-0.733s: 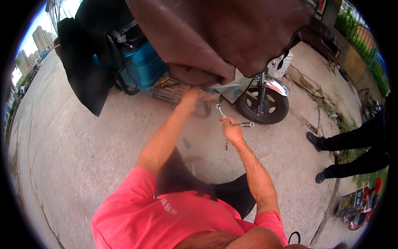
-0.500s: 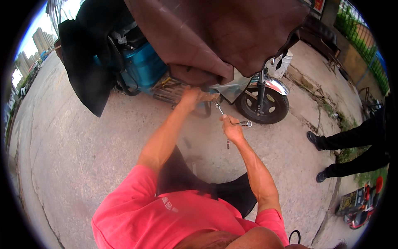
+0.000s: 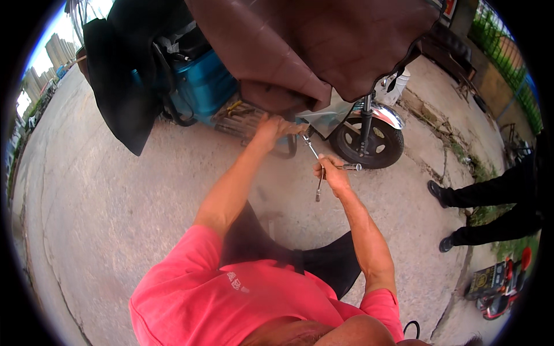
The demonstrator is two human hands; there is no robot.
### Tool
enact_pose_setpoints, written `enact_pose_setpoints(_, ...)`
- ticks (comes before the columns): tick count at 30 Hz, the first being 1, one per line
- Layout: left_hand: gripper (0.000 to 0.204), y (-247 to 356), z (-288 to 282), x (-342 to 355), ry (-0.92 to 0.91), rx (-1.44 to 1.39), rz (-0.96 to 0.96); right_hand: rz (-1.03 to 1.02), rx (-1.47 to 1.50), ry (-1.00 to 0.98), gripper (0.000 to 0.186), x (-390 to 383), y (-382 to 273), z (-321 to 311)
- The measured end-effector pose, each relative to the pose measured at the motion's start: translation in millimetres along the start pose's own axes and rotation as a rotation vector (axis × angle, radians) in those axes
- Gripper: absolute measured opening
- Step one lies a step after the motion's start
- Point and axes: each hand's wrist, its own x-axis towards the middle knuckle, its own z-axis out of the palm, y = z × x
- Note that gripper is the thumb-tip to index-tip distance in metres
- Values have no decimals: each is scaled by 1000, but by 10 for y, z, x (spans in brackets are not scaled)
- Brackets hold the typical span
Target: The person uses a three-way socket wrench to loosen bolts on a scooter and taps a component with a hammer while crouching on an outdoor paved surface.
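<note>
the three-armed wrench (image 3: 312,147) has been swung rightward, its lower arm bared, so a fresh angle is given; it's gripped by the right hand (image 3: 334,173), tip beside the left hand (image 3: 269,130), whose grip near the footboard (image 3: 232,121) can't be told.

Left hand (image 3: 271,128): fingers blurred, their exact contact unclear
Cross-shaped wrench (image 3: 313,149): crossing point covered by the right hand (image 3: 333,174); what its upper end meets, too small to tell
Brown cover (image 3: 277,46): cut off by the top edge
Bystander's legs (image 3: 490,193): upper body lost at the dark right rim
</note>
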Motion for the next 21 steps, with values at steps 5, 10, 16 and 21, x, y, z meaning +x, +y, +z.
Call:
enact_pose_setpoints(5,18,70,81,-93,61,55,13,11,-40,40,29,-20,-44,68)
enact_pose_setpoints(10,25,-35,-35,55,113,123,12,-6,-61,-38,29,24,40,55)
enact_pose_setpoints(16,33,-47,-36,42,92,77,72,38,57,-37,30,-22,2,100)
enact_pose_setpoints(21,37,-30,-75,44,103,101,56,-38,6,-60,31,-32,8,143)
